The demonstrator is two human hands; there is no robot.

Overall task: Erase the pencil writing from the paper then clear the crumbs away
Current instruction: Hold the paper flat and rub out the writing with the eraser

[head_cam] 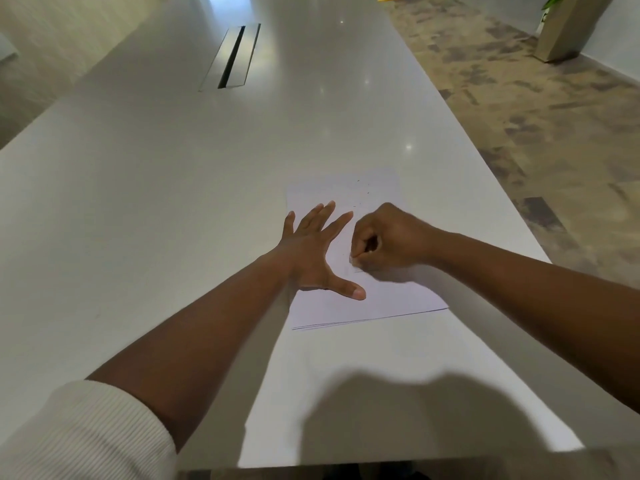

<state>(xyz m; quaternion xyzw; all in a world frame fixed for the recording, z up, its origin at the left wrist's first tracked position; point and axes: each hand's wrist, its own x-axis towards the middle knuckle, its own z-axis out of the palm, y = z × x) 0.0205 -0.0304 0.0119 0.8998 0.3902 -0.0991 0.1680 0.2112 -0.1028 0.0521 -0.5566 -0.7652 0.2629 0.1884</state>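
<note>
Nearest the person, a ribbed white sleeve is pushed up the left forearm, and both bare arms reach forward over the long white table. The paper, a thin stack of white sheets by the look of its near edge, lies flat on the table toward its right side, well in from the near end. On the paper's left half the left hand lies flat, fingers straight and spread wide, thumb stretched out toward the near edge of the sheet, pinning it down. Just to the right of it, over the middle of the paper, the right hand is curled into a tight grip, fingertips pinched together around a small pale eraser whose tip touches the sheet; most of it is hidden inside the fingers. A faint grey mark shows on the paper right under that tip, too dim to read. Farther up the paper, beyond both hands, a few dark crumbs are scattered near its far edge. Well beyond the paper, a metal cable hatch with a dark slot is set into the tabletop. To the far right of the paper, off the table, a tall beige planter stands on the mottled carpet.
</note>
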